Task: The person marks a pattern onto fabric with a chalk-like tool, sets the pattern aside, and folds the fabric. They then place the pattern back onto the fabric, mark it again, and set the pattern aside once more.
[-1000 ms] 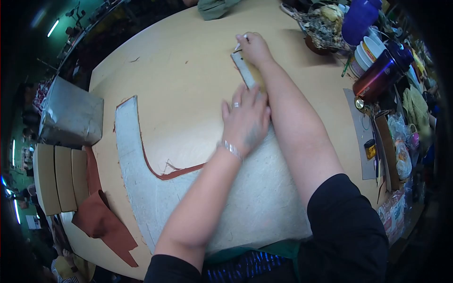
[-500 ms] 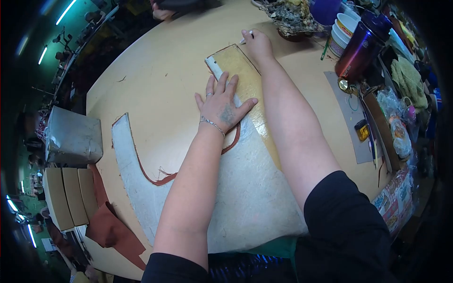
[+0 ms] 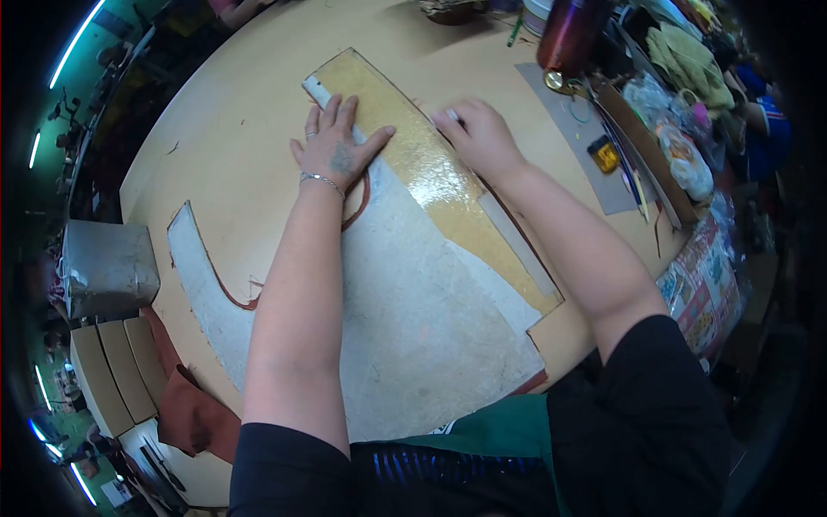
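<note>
My left hand point(image 3: 338, 153) lies flat with fingers spread on a large stiff pattern template point(image 3: 422, 327), pressing near its upper arm. The template is grey with a yellow strip point(image 3: 398, 121) along its right side, and has a curved cutout at the left. Reddish-brown material point(image 3: 536, 382) peeks out beneath its edges. Along the right edge, my right hand point(image 3: 484, 142) is closed around a slim pen-like tool point(image 3: 452, 115); only its pale end shows, the rest being covered by my fingers.
To the left stand a metal box point(image 3: 110, 265) and cardboard boxes point(image 3: 105, 375) beside a brown scrap point(image 3: 194, 414). A grey board point(image 3: 551, 138), yellow-and-black item point(image 3: 604, 154), purple-red bottle point(image 3: 572, 34) and plastic bags point(image 3: 685, 155) line the right side of the round table point(image 3: 233, 164).
My right hand has moved from the template's top corner down its right edge towards me, tool still in it. My left hand stays pressed on the template. The view has shifted right.
</note>
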### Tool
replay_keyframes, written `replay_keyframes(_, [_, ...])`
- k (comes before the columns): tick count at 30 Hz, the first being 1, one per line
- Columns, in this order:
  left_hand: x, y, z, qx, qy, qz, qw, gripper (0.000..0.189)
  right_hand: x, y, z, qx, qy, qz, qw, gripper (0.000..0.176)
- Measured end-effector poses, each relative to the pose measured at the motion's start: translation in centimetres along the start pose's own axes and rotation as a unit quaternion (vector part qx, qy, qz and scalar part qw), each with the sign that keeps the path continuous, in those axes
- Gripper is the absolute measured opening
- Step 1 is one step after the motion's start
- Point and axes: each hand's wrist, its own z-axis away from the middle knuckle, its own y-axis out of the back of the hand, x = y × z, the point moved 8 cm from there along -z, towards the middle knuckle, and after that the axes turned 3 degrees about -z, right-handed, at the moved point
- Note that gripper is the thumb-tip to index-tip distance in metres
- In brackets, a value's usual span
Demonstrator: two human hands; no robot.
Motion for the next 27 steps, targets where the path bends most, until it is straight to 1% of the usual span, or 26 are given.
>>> replay_keyframes(1, [0.0,0.1,0.0,0.001,0.001,0.000,1.000,0.080,-1.1,2.0,3.1,-0.012,-0.002,0.005,1.000,0.024])
replay_keyframes(3, [0.0,0.0,-0.1,-0.009,0.005,0.000,1.000,0.081,-3.0,6.2,10.1,-0.025,-0.004,0.048,0.999,0.016])
replay_keyframes(4, [0.1,0.1,-0.1,-0.015,0.008,-0.002,1.000,0.081,-4.1,8.3,13.6,-0.066,-0.031,0.074,0.995,0.015])
replay_keyframes(5, [0.1,0.1,0.0,-0.020,0.014,-0.003,1.000,0.081,-5.4,10.5,17.0,-0.041,-0.037,0.065,0.996,0.012])
replay_keyframes(6, [-0.1,-0.1,-0.2,-0.006,0.009,0.000,1.000,0.080,-6.5,12.6,19.9,-0.044,-0.056,0.068,0.995,0.009])
replay_keyframes(7, [0.1,0.1,-0.1,-0.016,0.009,-0.003,1.000,0.079,-7.0,14.3,23.0,-0.080,-0.081,0.074,0.991,0.009])
replay_keyframes(9, [0.5,0.6,0.4,-0.036,0.012,-0.010,0.999,0.077,-8.6,17.3,27.0,-0.060,-0.092,0.093,0.990,0.011])
replay_keyframes(10, [-0.4,-0.1,-0.1,-0.009,-0.006,0.135,0.991,0.075,-8.9,18.2,27.9,-0.041,-0.104,0.088,0.990,0.012])
replay_keyframes(11, [-2.3,-1.8,-1.0,0.018,-0.027,0.275,0.961,0.072,-9.2,19.1,28.7,-0.022,-0.116,0.081,0.990,0.012])
replay_keyframes(12, [-3.2,-1.7,-1.4,0.046,-0.050,0.409,0.910,0.069,-9.3,19.8,29.1,-0.002,-0.126,0.073,0.989,0.013])
replay_keyframes(13, [-3.4,0.5,-0.1,0.079,-0.025,0.431,0.898,0.064,-9.2,20.1,29.0,0.020,-0.121,0.052,0.991,0.013])
replay_keyframes(14, [-4.3,2.3,2.8,0.112,0.002,0.451,0.885,0.059,-8.7,19.9,28.5,0.040,-0.115,0.029,0.992,0.013])
replay_keyframes(15, [-5.5,4.2,7.0,0.146,0.031,0.469,0.870,0.053,-8.4,19.6,27.7,0.056,-0.110,0.001,0.992,0.013])
replay_keyframes(16, [-7.1,5.4,11.3,0.179,0.063,0.486,0.853,0.048,-8.1,18.9,26.5,0.050,-0.126,-0.040,0.990,0.012])
replay_keyframes(17, [-9.1,6.5,15.6,0.210,0.074,0.418,0.881,0.043,-7.8,18.1,25.0,0.041,-0.117,-0.039,0.991,0.013])
replay_keyframes(18, [-11.5,7.0,20.3,0.228,0.133,0.333,0.905,0.043,-7.2,17.1,23.6,0.031,-0.112,-0.037,0.993,0.015])
replay_keyframes(19, [-13.8,7.8,24.7,0.258,0.129,0.200,0.936,0.043,-6.2,15.8,21.9,0.021,-0.119,-0.066,0.991,0.014])
replay_keyframes(20, [-16.8,7.4,28.9,0.254,0.208,0.114,0.938,0.044,-4.9,14.3,20.1,0.009,-0.127,-0.094,0.987,0.014])
replay_keyframes(22, [-22.0,4.7,35.9,0.245,0.343,0.209,0.883,0.039,-2.5,10.9,17.1,0.007,-0.066,-0.104,0.992,0.015])
replay_keyframes(23, [-22.3,3.9,37.3,0.222,0.373,0.278,0.857,0.038,-1.5,9.2,15.9,-0.029,-0.091,-0.015,0.995,0.015])
replay_keyframes(24, [-22.2,3.4,38.4,0.198,0.399,0.347,0.825,0.037,-1.1,7.9,15.2,-0.064,-0.114,0.076,0.988,0.017])
replay_keyframes(25, [-22.0,2.6,38.9,0.171,0.419,0.414,0.790,0.036,-1.7,7.3,15.1,-0.082,-0.149,0.074,0.983,0.020])
replay_keyframes(27, [-21.5,1.7,38.4,0.164,0.393,0.489,0.761,0.034,-2.9,6.9,15.0,-0.112,-0.218,0.071,0.967,0.026])
